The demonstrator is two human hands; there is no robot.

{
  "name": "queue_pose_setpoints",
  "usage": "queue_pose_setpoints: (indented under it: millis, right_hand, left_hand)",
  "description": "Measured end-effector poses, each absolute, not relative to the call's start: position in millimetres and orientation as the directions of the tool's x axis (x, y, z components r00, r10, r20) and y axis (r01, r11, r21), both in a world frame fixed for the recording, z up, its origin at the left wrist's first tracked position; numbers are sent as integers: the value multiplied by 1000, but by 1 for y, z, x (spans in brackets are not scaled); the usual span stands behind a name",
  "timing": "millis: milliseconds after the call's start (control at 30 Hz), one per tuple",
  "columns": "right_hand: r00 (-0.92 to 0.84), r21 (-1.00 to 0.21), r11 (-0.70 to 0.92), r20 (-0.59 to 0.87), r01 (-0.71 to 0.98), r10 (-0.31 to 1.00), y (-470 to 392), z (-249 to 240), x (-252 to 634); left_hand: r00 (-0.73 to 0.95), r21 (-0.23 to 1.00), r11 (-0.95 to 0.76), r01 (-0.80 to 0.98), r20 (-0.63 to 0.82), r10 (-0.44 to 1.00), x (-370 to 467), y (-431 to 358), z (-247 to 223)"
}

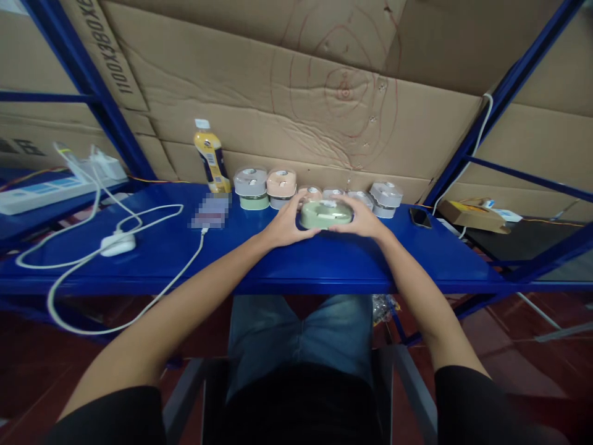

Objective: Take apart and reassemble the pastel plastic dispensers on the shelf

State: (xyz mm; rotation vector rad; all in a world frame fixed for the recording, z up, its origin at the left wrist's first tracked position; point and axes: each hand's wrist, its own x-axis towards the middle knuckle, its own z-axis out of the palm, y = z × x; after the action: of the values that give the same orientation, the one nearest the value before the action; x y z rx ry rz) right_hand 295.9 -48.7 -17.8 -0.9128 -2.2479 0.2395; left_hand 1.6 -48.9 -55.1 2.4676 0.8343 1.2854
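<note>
Between my two hands is a light green oval container (pixel 325 215), which looks glossy or clear-covered on top. My left hand (pixel 286 225) grips its left end, thumb along the near side and fingers round the back. Its right end is held by my right hand (pixel 364 219) in the same way. Whether the container touches the blue tabletop (pixel 319 262) I cannot tell. Behind it stand similar small containers in a row: a grey one over green (pixel 251 188), a peach one over grey (pixel 281 188), and a grey stack (pixel 386 199) at the right. Those in the middle are partly hidden.
A yellow-labelled bottle (pixel 212 157) stands at the back left. A white cable (pixel 152 306) loops over the front edge from a white charger (pixel 118 245) to a blurred-out item (pixel 210 211). A phone (pixel 420 217) lies at the right, near an open cardboard box (pixel 475 216).
</note>
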Motion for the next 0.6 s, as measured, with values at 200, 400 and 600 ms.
queue_pose_setpoints:
  millis: [200, 400, 600]
  right_hand:
    - [43, -289, 221, 690, 931, 722, -30, 4, 319]
    - [274, -201, -187, 636, 961, 722, 7, 4, 303]
    - [282, -156, -236, 617, 959, 735, 15, -14, 291]
  left_hand:
    - [455, 282, -756, 590, 658, 600, 2, -41, -56]
    - [577, 71, -709, 702, 527, 624, 30, -13, -45]
    - [548, 4, -607, 795, 423, 721, 48, 0, -44]
